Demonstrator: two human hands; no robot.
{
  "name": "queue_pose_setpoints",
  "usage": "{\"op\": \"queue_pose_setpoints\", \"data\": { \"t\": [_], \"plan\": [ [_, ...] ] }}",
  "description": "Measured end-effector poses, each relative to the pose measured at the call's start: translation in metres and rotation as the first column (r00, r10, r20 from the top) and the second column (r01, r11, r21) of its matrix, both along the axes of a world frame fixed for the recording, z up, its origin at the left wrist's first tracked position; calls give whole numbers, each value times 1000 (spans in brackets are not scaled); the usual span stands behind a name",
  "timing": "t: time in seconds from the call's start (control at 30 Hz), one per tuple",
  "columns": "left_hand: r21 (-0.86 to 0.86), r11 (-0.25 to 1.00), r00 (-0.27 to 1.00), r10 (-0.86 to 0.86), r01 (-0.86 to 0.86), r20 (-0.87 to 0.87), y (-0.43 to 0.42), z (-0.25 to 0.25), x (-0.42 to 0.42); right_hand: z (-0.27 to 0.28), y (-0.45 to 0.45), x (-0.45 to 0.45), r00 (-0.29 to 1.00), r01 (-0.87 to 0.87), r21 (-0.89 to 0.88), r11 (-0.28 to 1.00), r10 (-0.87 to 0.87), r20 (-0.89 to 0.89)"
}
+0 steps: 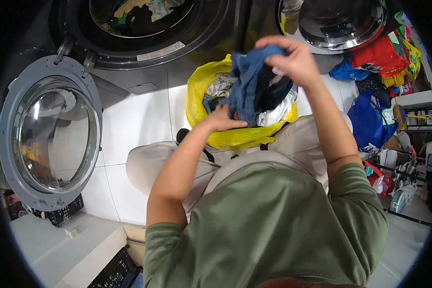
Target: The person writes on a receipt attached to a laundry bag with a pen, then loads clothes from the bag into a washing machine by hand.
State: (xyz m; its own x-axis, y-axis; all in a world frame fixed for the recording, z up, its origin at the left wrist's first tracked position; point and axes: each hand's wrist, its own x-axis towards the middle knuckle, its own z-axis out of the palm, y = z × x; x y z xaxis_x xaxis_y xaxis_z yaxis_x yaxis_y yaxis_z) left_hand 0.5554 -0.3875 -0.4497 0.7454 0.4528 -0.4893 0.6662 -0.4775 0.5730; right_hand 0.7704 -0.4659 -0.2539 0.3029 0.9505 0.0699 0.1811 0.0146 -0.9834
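A yellow plastic bag (240,138) stands wide open on the floor in front of me, full of clothes. My right hand (293,60) pinches the top of a blue denim garment (248,72) and holds it up over the bag. Down in the bag, my left hand (222,119) lies with fingers spread against the lower part of the denim. Black cloth (270,93) hangs beside the denim. White cloth (276,114) lies at the bag's right side, and a greyish patterned cloth (221,85) at its left.
An open washer drum (144,19) with clothes inside is at the top left. Its round door (50,132) swings out at the left. Another round door (341,24) is at the top right. Blue bags (369,120), a red bag (377,55) and shelves line the right side.
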Motion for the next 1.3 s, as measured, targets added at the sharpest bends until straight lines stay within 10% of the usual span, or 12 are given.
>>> {"op": "queue_pose_setpoints", "data": {
  "t": [0.13,0.3,0.37,0.4,0.43,0.57,0.7,0.83,0.97,1.1,1.23,1.3],
  "plan": [
    [-18,955,742,242,-296,625,-26,-57,15,92,-17,3,995,91,293,952,-76,-63],
    [-409,786,459,607,-463,648,25,24,-18,60,-15,39,936,70,322,944,-174,306],
    [-795,551,258,831,-254,493,48,72,-40,12,-14,59,872,171,-7,985,-148,466],
    [-806,549,201,834,-219,514,52,96,-42,-29,-15,76,427,229,-11,973,-91,900],
    [-816,548,145,836,-184,529,56,116,-43,-28,-21,51,292,396,-299,868,190,938],
    [-600,679,552,719,-423,423,63,176,-11,-77,-14,-28,833,-248,-127,960,278,477],
    [-579,711,576,686,-399,445,70,215,10,-102,-21,-79,890,29,261,965,-144,432],
    [-609,735,689,608,-299,395,78,261,-10,-85,-18,9,990,102,77,992,-94,-107],
    [-959,206,509,857,-193,82,91,248,-5,-42,-35,-31,969,-103,324,940,22,245],
    [-992,127,526,842,25,121,78,242,-1,-70,-20,-45,835,23,448,894,-263,482],
    [-284,845,765,533,-454,363,99,239,-41,-23,-6,37,981,145,191,971,-166,100],
    [202,859,834,358,-471,420,106,218,-42,18,-5,44,882,-14,117,993,-43,470]
  ]
}}
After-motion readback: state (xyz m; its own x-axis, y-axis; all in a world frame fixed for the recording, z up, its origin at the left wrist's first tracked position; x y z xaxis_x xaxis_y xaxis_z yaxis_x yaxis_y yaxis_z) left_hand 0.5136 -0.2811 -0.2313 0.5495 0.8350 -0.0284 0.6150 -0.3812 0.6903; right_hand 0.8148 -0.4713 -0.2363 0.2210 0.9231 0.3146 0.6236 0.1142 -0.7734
